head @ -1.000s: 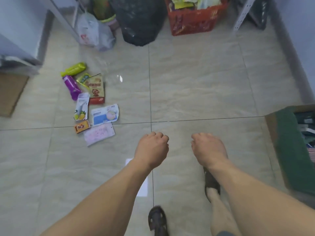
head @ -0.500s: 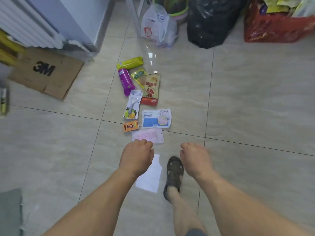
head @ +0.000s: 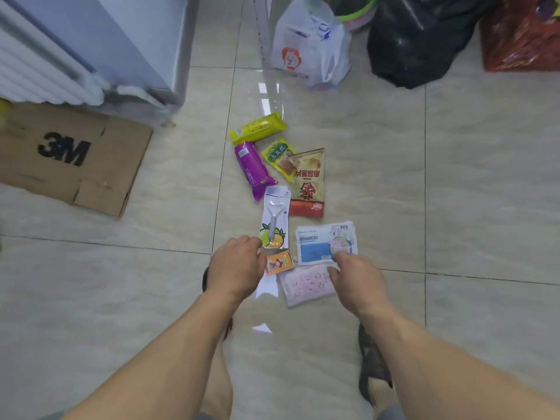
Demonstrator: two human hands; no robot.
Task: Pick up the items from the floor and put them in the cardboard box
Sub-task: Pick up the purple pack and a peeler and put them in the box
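Note:
Several packets lie in a cluster on the tiled floor: a yellow-green bar pack [head: 257, 128], a purple pack [head: 253, 169], a red-brown chip bag [head: 307, 183], a white peeler pack [head: 274, 219], a blue-and-white pouch [head: 324, 242], a small orange box [head: 278, 263] and a pink pouch [head: 306, 284]. My left hand [head: 236, 268] hovers with curled fingers beside the orange box, at the peeler pack's lower end. My right hand [head: 357, 280] reaches down where the blue-and-white pouch meets the pink pouch. Neither hand has lifted anything. The target box is out of view.
A flattened 3M cardboard sheet [head: 69, 156] lies at the left below a white radiator [head: 36, 71]. A white plastic bag [head: 309, 47], a black bag [head: 424, 37] and a red crate [head: 521, 37] line the back. My sandalled foot [head: 372, 368] stands below the right arm.
I have stepped closer to the packets and the view has swung left. Both hands have moved forward and down onto the nearest packets, fingers loosening from fists.

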